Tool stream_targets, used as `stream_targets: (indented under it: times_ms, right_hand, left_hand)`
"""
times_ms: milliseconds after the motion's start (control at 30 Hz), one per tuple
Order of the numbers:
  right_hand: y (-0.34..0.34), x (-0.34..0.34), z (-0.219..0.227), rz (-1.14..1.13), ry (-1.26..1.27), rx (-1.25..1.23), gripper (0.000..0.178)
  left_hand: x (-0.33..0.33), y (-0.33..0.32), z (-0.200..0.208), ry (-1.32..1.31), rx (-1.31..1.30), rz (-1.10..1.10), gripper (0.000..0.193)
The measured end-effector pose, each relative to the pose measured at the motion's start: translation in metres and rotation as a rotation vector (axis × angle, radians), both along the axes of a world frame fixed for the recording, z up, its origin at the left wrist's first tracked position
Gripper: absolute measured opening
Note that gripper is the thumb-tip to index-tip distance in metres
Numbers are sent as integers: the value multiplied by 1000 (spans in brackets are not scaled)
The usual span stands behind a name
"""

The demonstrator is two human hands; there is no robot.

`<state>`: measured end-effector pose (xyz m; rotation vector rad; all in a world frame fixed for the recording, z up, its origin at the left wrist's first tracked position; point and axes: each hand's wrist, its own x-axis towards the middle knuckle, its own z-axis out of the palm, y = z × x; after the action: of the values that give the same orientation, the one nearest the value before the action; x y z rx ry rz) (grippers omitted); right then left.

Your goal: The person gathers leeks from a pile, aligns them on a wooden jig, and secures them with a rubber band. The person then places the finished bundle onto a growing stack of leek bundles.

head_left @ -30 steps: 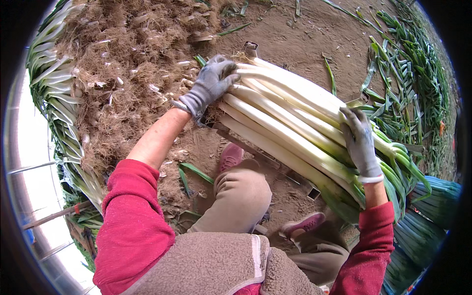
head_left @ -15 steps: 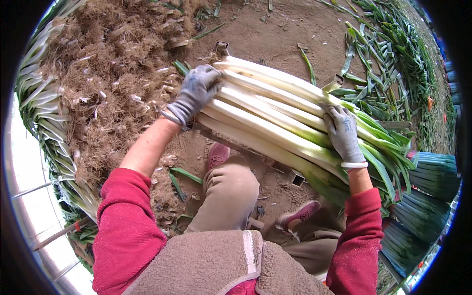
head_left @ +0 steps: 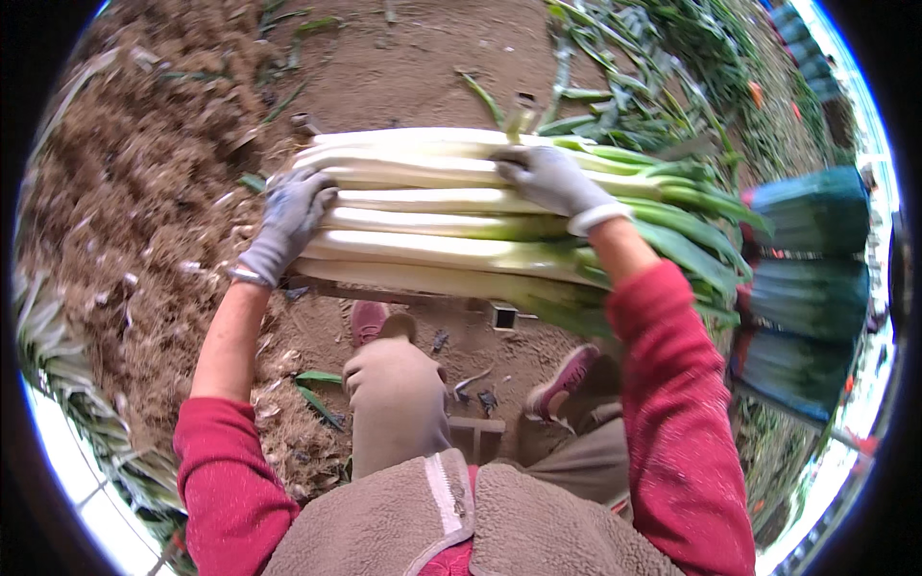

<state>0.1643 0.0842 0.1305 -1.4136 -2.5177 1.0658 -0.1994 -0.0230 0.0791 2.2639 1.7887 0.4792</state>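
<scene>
A broad bundle of long green onions lies crosswise before me on a low metal frame, white ends to the left and green leaves to the right. My gloved left hand is closed over the white ends. Farther right along the stalks, my gloved right hand has its fingers curled onto the far stalks, thumb side hidden in part. A white band circles my right wrist. Undersides of the stalks are out of sight.
Brown cut roots heap up at the left. Trimmed green leaves lie at the far right. Blue-wrapped bundles stand along the right side. More onions line the left edge. My pink shoes rest on bare soil.
The view has turned, so the bundle now lies nearly level across it. My right hand has shifted toward the far edge of the stalks; my left stays at the white ends.
</scene>
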Motion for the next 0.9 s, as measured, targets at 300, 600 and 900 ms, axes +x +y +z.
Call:
stream_targets:
  times_ms: [300, 600, 900]
  right_hand:
    - [-22, -3, -27, -51, 58, 401, 26]
    - [-4, 62, 0, -11, 27, 607, 11]
    - [-20, 173, -23, -473, -414, 488, 34]
  left_hand:
    - [52, 3, 26, 61, 258, 259, 25]
    - [108, 29, -12, 236, -24, 126, 52]
    - [116, 26, 3, 155, 13, 148, 45]
